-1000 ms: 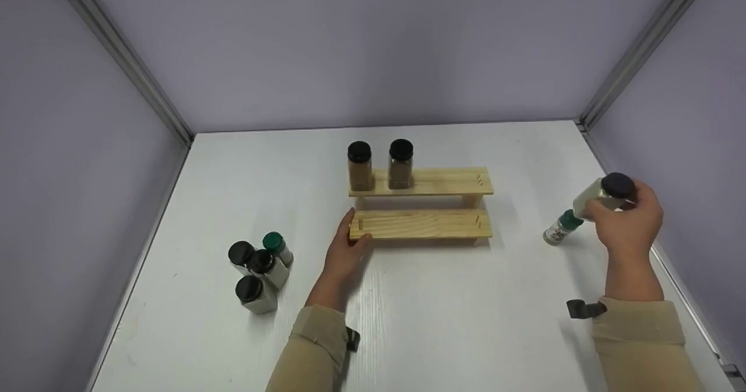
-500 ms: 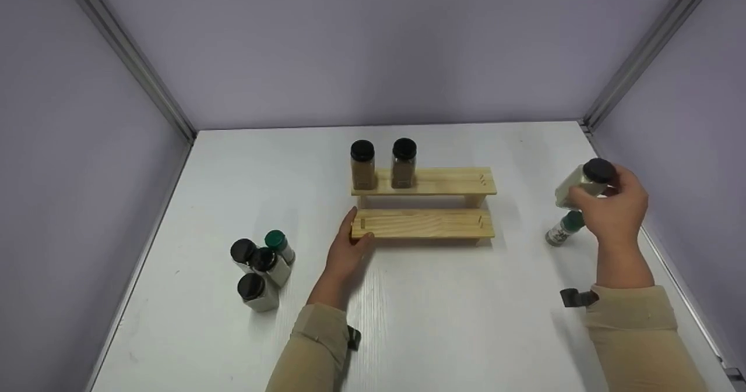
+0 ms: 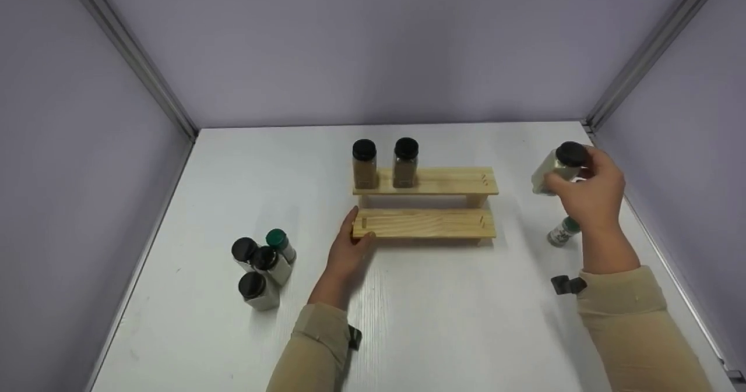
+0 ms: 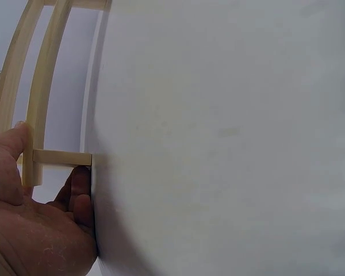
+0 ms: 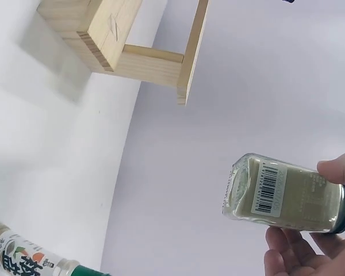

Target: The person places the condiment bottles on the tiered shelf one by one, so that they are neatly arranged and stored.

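A two-tier wooden spice rack (image 3: pixel 431 223) stands mid-table. My left hand (image 3: pixel 345 257) grips the left end of its lower shelf; in the left wrist view the thumb lies on the board (image 4: pixel 43 86) and the fingers curl beneath. Raised at the right, my right hand (image 3: pixel 597 188) holds a square glass spice jar (image 3: pixel 551 170) with a black cap, tilted. Pale greenish powder and a barcode label show on the jar (image 5: pixel 276 192) in the right wrist view. Two black-capped jars of brown spice, one at the end (image 3: pixel 365 168) and another (image 3: pixel 405 168), stand on the upper shelf.
A green-capped shaker bottle (image 3: pixel 562 233) stands on the white table below my right hand, partly behind the wrist. At the left are several clustered bottles: black-capped jars (image 3: pixel 260 293) and one with a green cap (image 3: pixel 280 243). Grey panels (image 3: pixel 396 48) enclose the table.
My right hand has carried the jar up and to the left, away from above the green-capped shaker. My left hand keeps its grip on the rack.
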Demonstrator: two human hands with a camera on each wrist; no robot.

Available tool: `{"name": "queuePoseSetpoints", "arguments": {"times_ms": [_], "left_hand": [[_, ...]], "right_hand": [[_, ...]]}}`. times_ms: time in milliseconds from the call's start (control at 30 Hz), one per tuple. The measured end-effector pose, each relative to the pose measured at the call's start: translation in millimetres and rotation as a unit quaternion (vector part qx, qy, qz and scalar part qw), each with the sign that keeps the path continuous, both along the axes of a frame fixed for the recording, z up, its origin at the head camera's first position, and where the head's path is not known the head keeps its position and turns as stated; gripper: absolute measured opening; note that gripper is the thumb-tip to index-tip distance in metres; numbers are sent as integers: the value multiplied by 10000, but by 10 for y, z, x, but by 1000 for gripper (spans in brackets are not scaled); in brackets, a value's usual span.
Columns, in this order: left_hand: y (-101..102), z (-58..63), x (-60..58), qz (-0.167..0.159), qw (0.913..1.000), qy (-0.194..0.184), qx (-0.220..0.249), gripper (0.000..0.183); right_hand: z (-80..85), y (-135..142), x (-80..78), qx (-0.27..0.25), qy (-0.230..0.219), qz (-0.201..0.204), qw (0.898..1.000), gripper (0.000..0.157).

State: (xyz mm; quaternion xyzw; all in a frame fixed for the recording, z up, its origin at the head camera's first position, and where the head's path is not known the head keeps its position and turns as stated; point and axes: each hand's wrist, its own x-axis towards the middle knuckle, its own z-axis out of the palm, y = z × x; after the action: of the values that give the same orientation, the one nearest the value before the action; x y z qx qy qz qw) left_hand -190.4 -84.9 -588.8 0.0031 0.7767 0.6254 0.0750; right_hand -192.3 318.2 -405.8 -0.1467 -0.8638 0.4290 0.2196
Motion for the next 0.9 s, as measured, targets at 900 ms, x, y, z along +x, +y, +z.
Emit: {"name": "queuePoseSetpoints", "arguments": {"times_ms": [900], "left_hand": [[24,39,25,22,9998,-140,-131,75]], "right_hand": [[28,-712,-210,34,82,1187,9929,58]]}}
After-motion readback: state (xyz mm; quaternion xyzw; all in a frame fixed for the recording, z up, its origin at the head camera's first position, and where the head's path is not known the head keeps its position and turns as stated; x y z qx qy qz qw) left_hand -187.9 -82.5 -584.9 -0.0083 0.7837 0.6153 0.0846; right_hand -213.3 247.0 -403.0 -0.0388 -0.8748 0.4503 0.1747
